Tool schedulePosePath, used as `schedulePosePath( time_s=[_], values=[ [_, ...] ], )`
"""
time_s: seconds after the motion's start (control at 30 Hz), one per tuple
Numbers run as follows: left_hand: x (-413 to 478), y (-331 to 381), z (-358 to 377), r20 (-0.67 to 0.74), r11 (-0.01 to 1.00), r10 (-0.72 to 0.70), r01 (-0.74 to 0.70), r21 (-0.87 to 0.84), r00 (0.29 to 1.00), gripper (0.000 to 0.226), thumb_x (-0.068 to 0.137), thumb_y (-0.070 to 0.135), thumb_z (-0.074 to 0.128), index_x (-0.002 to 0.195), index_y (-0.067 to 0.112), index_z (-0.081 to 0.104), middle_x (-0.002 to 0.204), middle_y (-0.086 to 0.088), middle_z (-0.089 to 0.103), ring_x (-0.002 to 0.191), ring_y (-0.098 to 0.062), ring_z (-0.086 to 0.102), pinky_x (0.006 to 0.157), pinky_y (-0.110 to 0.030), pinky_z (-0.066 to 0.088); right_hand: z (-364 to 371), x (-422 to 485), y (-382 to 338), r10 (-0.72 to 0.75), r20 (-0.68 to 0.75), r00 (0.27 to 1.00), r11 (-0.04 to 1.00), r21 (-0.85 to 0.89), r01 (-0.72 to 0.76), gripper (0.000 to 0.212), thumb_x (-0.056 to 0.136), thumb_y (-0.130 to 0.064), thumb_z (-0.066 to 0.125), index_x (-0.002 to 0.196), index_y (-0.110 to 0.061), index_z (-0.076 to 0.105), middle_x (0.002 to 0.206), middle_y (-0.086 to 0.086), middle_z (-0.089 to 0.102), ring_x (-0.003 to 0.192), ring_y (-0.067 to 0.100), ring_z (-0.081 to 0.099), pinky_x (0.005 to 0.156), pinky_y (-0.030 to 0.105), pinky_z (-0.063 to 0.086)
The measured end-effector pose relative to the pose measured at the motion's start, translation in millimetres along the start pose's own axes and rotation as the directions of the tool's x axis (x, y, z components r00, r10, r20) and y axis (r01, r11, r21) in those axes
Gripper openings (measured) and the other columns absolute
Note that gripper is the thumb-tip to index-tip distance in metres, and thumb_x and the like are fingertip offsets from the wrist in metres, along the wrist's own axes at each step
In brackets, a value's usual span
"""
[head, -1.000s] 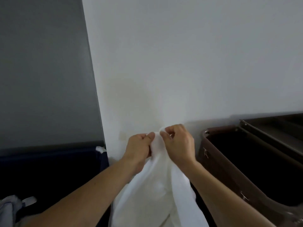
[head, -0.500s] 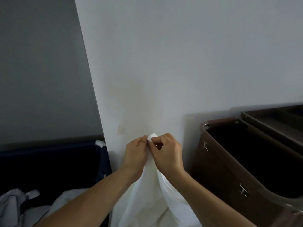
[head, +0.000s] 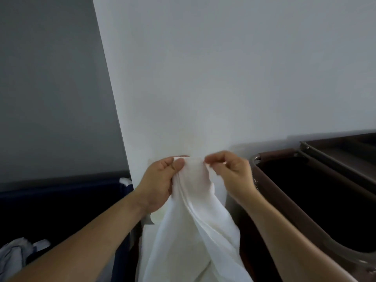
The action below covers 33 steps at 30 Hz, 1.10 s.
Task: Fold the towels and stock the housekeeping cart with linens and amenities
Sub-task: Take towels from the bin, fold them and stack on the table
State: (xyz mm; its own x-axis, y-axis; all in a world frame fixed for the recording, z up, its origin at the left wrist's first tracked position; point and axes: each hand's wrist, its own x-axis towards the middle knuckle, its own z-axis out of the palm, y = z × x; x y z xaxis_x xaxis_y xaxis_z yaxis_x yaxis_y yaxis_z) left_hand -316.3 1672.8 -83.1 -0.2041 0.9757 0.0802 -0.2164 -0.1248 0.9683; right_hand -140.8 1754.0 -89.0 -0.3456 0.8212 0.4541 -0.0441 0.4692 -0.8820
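Note:
A white towel [head: 195,231] hangs down in front of me, bunched in long folds, its lower part running out of the frame. My left hand [head: 160,184] pinches its top edge between thumb and fingers. My right hand [head: 230,169] pinches the same edge a short way to the right, so a narrow strip of cloth is stretched between the two hands. Both hands are held up close to the white wall.
A brown housekeeping cart [head: 289,198] with a dark open bag stands at the right, and its shelf [head: 341,151] lies behind. A dark blue bin [head: 61,200] sits at the left with crumpled grey-white linen [head: 14,255] at its lower corner. A white wall corner [head: 114,119] rises ahead.
My hands, which were touching at the towel's top corner, have drawn apart sideways along the edge. The towel's top now spreads between them.

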Motion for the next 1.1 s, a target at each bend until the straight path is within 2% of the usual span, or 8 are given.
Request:
schedulePosePath(
  time_s=[0.13, 0.27, 0.37, 0.47, 0.6, 0.8, 0.97, 1.1],
  values=[
    [11.2, 60.7, 0.1, 0.195, 0.986, 0.133, -0.149, 0.07, 0.972, 0.03, 0.09, 0.034, 0.064, 0.107, 0.011, 0.073, 0.109, -0.015, 0.071, 0.1, -0.027, 0.068, 0.083, -0.035, 0.057, -30.0, 33.8, -23.6, -0.029, 0.438, 0.898, 0.999, -0.028, 0.046, 0.065, 0.07, -0.019, 0.065, 0.134, -0.02, 0.057, 0.139, -0.004, 0.058, 0.135, 0.014, 0.047, 0.115, 0.04, 0.031],
    [20.3, 108.8, 8.5, 0.302, 0.95, 0.197, -0.258, 0.176, 0.933, 0.024, 0.091, 0.034, 0.06, 0.101, 0.018, 0.076, 0.105, -0.008, 0.073, 0.099, -0.021, 0.069, 0.081, -0.03, 0.056, -25.7, 51.7, -45.9, -0.021, 0.601, 0.799, 0.989, 0.13, -0.072, 0.065, 0.066, -0.022, 0.07, 0.115, 0.016, 0.052, 0.109, 0.027, 0.06, 0.101, 0.039, 0.057, 0.092, 0.051, 0.042],
    [22.2, 118.8, 11.2, 0.302, 0.937, 0.194, -0.267, 0.224, 0.933, 0.023, 0.09, 0.033, 0.059, 0.097, 0.021, 0.077, 0.1, -0.003, 0.073, 0.094, -0.017, 0.069, 0.078, -0.028, 0.056, -27.0, 55.2, -55.2, -0.066, 0.597, 0.8, 0.945, 0.295, -0.142, 0.037, 0.062, -0.016, 0.071, 0.09, 0.0, 0.052, 0.088, 0.015, 0.052, 0.082, 0.029, 0.052, 0.076, 0.039, 0.04],
    [19.2, 116.8, 20.9, 0.375, 0.924, 0.147, -0.262, 0.278, 0.916, 0.024, 0.089, 0.034, 0.063, 0.102, 0.018, 0.075, 0.101, -0.004, 0.073, 0.093, -0.017, 0.07, 0.077, -0.027, 0.056, -25.4, 55.1, -60.8, -0.113, 0.635, 0.764, 0.894, 0.4, -0.201, 0.051, 0.065, -0.013, 0.068, 0.111, 0.0, 0.051, 0.103, 0.015, 0.059, 0.097, 0.028, 0.058, 0.084, 0.037, 0.048],
    [13.9, 127.3, 32.5, 0.355, 0.893, 0.204, -0.323, 0.315, 0.912, 0.02, 0.09, 0.031, 0.063, 0.103, 0.018, 0.07, 0.091, -0.003, 0.069, 0.085, -0.016, 0.066, 0.073, -0.026, 0.056, -30.0, 51.3, -60.6, -0.125, 0.772, 0.624, 0.938, 0.297, -0.18, 0.055, 0.078, -0.014, 0.063, 0.131, -0.002, 0.054, 0.119, 0.014, 0.064, 0.113, 0.03, 0.06, 0.095, 0.039, 0.05],
    [5.6, 166.2, 35.3, 0.36, 0.814, 0.278, -0.417, 0.405, 0.891, 0.014, 0.092, 0.029, 0.063, 0.101, 0.022, 0.071, 0.078, 0.008, 0.067, 0.068, -0.004, 0.064, 0.056, -0.017, 0.051, -70.8, 61.5, -94.3, -0.09, 0.602, 0.793, 0.991, 0.134, 0.01, 0.031, 0.07, -0.007, 0.075, 0.101, -0.006, 0.07, 0.096, 0.013, 0.07, 0.09, 0.027, 0.069, 0.085, 0.044, 0.054],
    [7.2, 194.0, 9.3, 0.223, 0.408, 0.59, -0.525, 0.747, 0.776, 0.019, 0.089, 0.058, 0.054, 0.1, 0.046, 0.065, 0.076, 0.022, 0.058, 0.064, 0.005, 0.051, 0.055, -0.009, 0.042, -104.2, 64.4, -124.4, -0.117, 0.581, 0.805, 0.987, -0.023, 0.16, 0.042, 0.06, -0.032, 0.086, 0.092, -0.009, 0.072, 0.088, 0.009, 0.074, 0.082, 0.024, 0.073, 0.073, 0.035, 0.059],
    [9.6, 170.6, -14.3, 0.238, 0.127, 0.67, -0.424, 0.897, 0.703, 0.018, 0.092, 0.058, 0.042, 0.097, 0.045, 0.053, 0.077, 0.026, 0.056, 0.068, 0.005, 0.051, 0.064, -0.022, 0.041, -104.6, 58.6, -99.0, 0.11, 0.617, 0.779, 0.84, -0.477, 0.259, 0.031, 0.07, -0.028, 0.087, 0.093, -0.024, 0.067, 0.087, -0.006, 0.072, 0.081, 0.011, 0.069, 0.067, 0.014, 0.052]
  ],
)
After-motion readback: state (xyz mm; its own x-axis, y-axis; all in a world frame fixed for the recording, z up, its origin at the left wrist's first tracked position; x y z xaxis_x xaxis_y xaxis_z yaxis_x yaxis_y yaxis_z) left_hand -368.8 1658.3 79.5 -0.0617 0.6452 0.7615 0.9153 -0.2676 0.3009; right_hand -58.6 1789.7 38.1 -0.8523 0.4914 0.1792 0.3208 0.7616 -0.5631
